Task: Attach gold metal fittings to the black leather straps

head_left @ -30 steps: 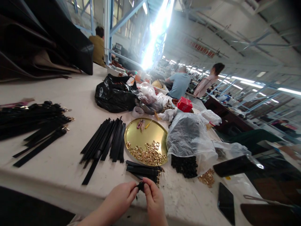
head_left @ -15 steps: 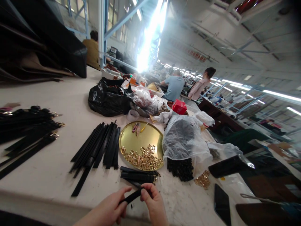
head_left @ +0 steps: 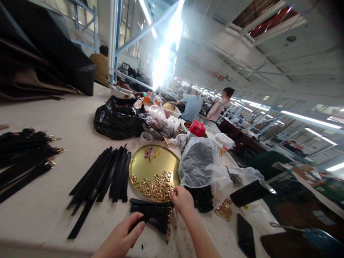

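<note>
Left grip (head_left: 125,232) pinching strap (head_left: 143,218) — best held flat; right grip (head_left: 184,201) beside buckles (head_left: 157,190), fingers curled, catch unclear — lift one cleanly.

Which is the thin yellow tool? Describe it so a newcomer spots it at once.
On the pale table, find the round gold tray with small gold metal pieces heaped along its near side. Look to its far side. The yellow tool is a slim, slanted stick, right of the pink tool and the tan one.
</note>
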{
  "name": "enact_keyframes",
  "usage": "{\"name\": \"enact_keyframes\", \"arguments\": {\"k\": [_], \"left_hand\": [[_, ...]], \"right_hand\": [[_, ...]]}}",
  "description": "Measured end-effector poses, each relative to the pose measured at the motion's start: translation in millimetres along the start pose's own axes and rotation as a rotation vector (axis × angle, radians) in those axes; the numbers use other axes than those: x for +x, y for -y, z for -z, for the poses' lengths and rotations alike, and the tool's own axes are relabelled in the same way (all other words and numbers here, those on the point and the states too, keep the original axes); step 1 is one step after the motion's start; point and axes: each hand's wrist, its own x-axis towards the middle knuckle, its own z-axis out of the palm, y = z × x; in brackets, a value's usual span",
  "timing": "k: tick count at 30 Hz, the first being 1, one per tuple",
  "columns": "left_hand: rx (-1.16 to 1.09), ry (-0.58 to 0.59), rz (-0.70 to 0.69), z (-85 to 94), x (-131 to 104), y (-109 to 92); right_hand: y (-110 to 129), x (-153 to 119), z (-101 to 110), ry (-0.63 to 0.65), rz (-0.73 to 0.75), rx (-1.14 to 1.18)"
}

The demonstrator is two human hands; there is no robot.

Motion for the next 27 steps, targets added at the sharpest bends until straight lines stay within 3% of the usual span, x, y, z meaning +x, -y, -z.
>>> {"name": "enact_keyframes", "arguments": {"k": [5, 11, 13, 17, 19, 22, 27], "left_hand": [[0.043, 0.002, -0.038, -2.0, -10, 2], [-0.057, -0.03, 0.008, 3.7, -14, -4], [-0.126, -0.047, -0.005, 2.9, -11, -12], [-0.283, -0.029, -0.025, -1.2, -6, -28], [-0.347, 0.007, -0.008, -3.6, -6, -32], [-0.346, 0.022, 0.035, -5.7, -8, -30], [-0.254, 0.002, 0.099, -5.5, -9, -21]], "right_hand": [[-7, 21, -17, 0.04, -0.033, -0.084], [11, -8, 6, 0.105, -0.001, 0.178], [27, -30, 12, 0.202, -0.002, 0.387], [57, -74, 11, 0.496, -0.188, 1.251], [67, -88, 7, 0.579, -0.243, 1.464], [73, -97, -1, 0.547, -0.256, 1.468], [70, -99, -11, 0.453, -0.202, 1.267]]}}
